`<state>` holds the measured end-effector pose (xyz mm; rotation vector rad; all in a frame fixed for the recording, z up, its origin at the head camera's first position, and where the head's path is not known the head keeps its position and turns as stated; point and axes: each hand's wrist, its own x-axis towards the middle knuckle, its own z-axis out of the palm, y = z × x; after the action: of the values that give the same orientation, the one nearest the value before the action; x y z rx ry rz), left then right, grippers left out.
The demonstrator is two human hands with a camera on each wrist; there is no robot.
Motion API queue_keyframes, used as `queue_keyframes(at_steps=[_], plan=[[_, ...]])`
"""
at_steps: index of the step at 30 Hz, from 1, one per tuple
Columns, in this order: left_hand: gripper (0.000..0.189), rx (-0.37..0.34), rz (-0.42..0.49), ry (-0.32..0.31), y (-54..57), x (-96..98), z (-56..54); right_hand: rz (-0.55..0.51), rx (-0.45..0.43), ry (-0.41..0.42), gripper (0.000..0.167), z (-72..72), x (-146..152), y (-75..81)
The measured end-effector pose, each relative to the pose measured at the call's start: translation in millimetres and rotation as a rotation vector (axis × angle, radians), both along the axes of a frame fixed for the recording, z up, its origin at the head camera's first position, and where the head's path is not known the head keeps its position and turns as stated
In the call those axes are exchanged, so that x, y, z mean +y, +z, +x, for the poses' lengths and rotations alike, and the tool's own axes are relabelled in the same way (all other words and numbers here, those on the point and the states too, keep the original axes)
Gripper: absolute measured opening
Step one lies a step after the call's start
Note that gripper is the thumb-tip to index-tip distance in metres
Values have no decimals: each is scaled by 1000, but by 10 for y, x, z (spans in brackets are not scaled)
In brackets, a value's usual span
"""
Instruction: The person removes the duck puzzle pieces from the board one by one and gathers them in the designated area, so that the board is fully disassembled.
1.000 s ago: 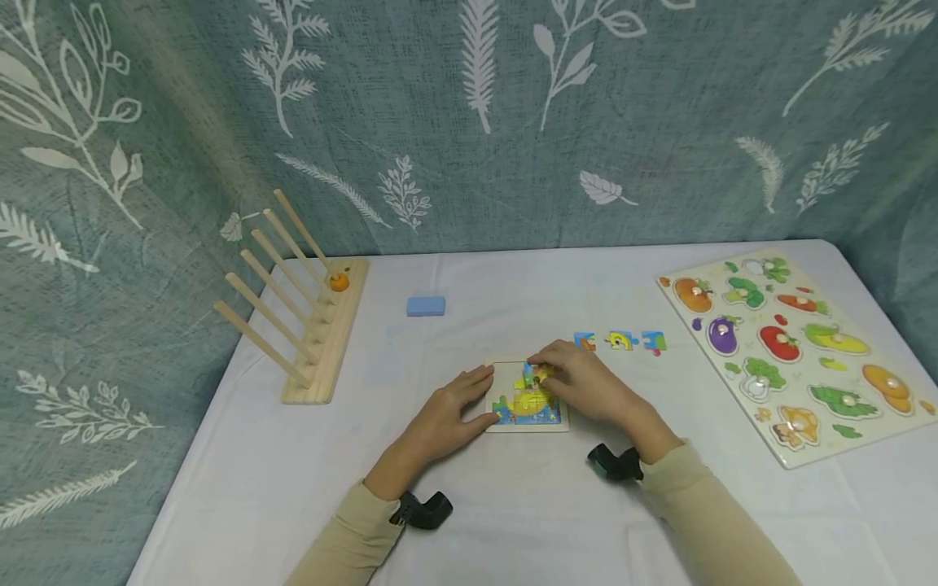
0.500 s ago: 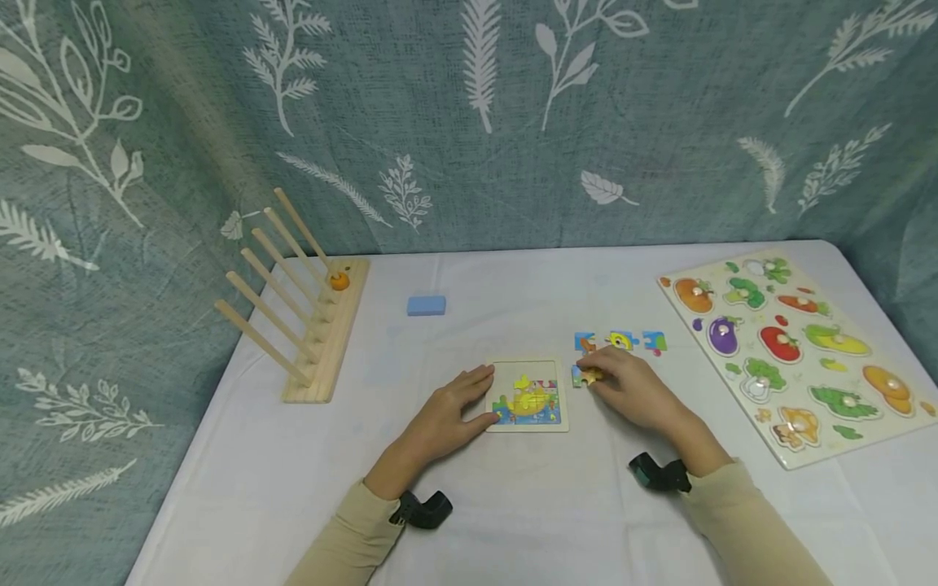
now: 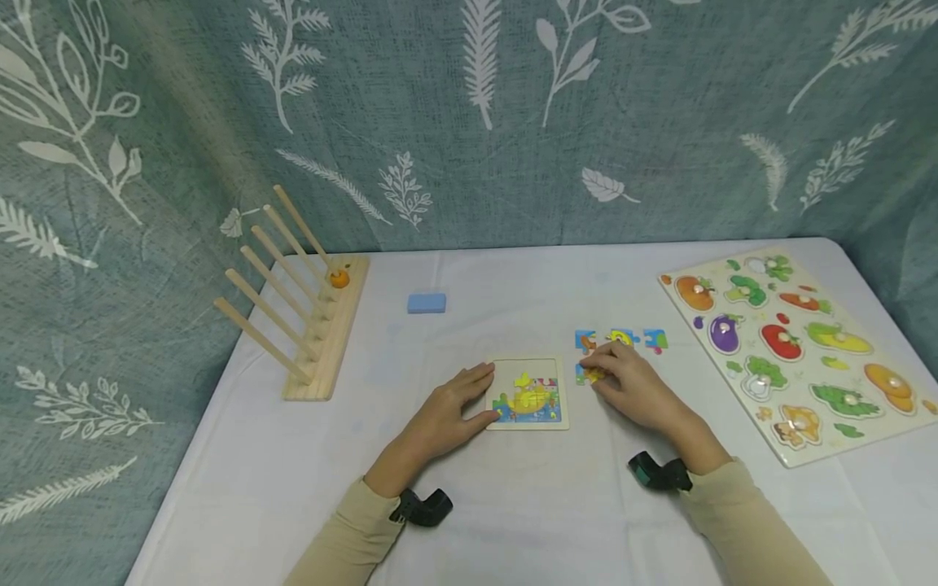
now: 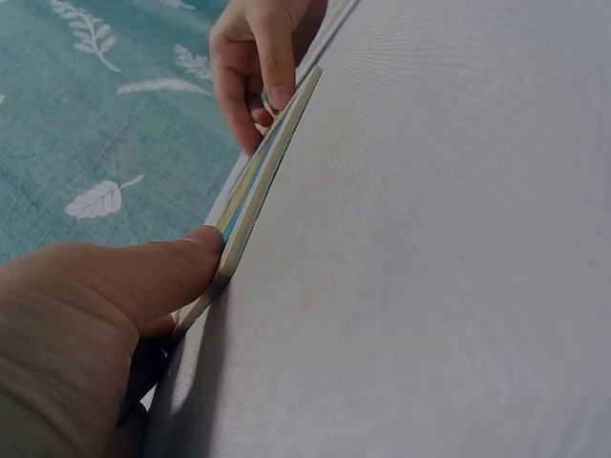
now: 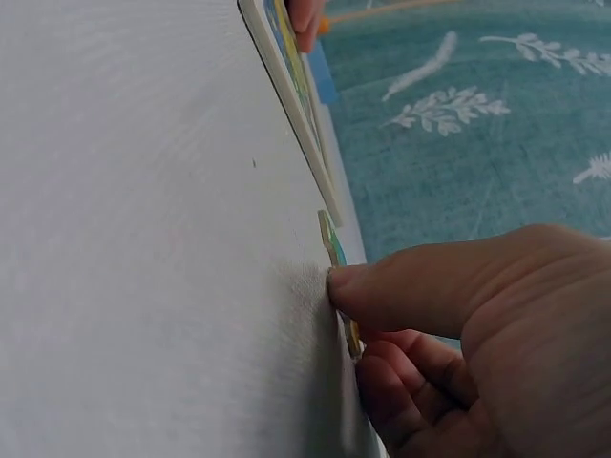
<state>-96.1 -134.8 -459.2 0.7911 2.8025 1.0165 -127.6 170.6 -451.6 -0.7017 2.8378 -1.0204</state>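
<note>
In the head view, my left hand [image 3: 449, 419] rests at the left side of a small framed jigsaw board [image 3: 506, 365] with a yellow and blue picture. Its fingers lie straight along the frame. The thumb [image 4: 181, 272] presses the board's edge in the left wrist view. To the board's right, my right hand [image 3: 633, 387] pinches a jigsaw piece [image 3: 581, 375] between thumb and fingers, low at the white tabletop; the fingers cover part of it. Just behind that hand lie several loose jigsaw pieces [image 3: 655, 339], one of them partly hidden.
On the left stands a wooden base with slanting pegs [image 3: 322, 378], an orange fruit-shaped piece [image 3: 339, 279] at its back end. A blue block [image 3: 427, 303] lies behind the board. A large vegetable knob puzzle [image 3: 791, 382] takes up the right side.
My right hand has moved from over the jigsaw board to the table at its right, carrying a piece away, and has stayed there since. My left hand has kept its place.
</note>
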Motion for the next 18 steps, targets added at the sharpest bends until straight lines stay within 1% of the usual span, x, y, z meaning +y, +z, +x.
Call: queue_keyframes(at_steps=[11,18], plan=[[62,2,5,-6,-13,-6,-10,-24,-65,-14,36,-7,34,52],[62,3,5,-4,-6,-5,-2,-49,-41,18,38,30,-14,98]])
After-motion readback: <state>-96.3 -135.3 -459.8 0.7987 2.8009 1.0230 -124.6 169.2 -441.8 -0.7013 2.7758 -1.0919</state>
